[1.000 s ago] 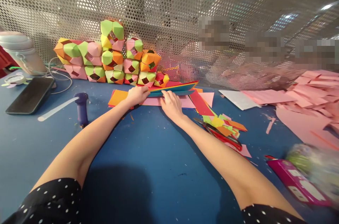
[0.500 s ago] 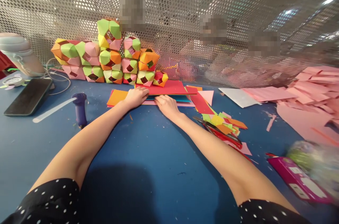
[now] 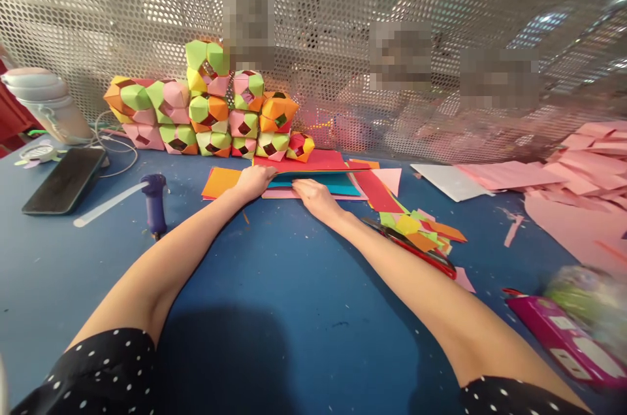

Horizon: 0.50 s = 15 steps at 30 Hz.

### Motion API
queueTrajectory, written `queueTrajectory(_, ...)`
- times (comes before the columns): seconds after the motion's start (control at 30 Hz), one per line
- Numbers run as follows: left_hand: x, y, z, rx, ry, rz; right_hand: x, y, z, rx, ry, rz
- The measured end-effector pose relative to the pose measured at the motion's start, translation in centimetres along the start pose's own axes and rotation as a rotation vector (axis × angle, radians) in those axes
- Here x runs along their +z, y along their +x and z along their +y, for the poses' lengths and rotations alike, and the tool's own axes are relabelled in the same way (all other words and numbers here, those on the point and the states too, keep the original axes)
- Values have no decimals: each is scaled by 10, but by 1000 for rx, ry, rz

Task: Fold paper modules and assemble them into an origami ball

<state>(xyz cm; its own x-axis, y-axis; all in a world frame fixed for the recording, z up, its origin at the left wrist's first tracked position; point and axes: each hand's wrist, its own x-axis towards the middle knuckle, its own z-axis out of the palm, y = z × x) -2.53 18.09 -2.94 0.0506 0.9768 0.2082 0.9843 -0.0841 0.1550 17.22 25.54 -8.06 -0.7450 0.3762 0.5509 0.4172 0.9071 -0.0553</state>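
Observation:
In the head view, a stack of coloured paper lies on the blue table. My left hand (image 3: 257,181) grips the near left edge of the red paper (image 3: 306,161) on top, which is lifted a little. Under it a blue paper (image 3: 343,186) shows in the gap. My right hand (image 3: 316,198) is closed at the near edge of the blue paper, fingertips curled onto it. Orange paper (image 3: 221,181) sticks out on the left of the stack. A red strip (image 3: 375,189) and pink pieces lie at its right.
Folded paper balls (image 3: 210,113) are stacked behind, against a perforated metal screen (image 3: 333,3). A glue gun (image 3: 155,202), phone (image 3: 66,180) and cup (image 3: 49,104) stand left. Scissors (image 3: 431,259), paper scraps (image 3: 416,227), pink paper (image 3: 582,170) and a magenta box (image 3: 563,336) lie right.
The gap below the red paper has widened, baring more blue paper to the right of my right hand. That hand has drawn slightly towards me. The view has shifted a little.

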Motion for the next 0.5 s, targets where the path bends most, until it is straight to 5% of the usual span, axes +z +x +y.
queueTrajectory(0.5, 3, 0, 2, -13, -6, 0, -10, 8, -21, 150, -93, -31)
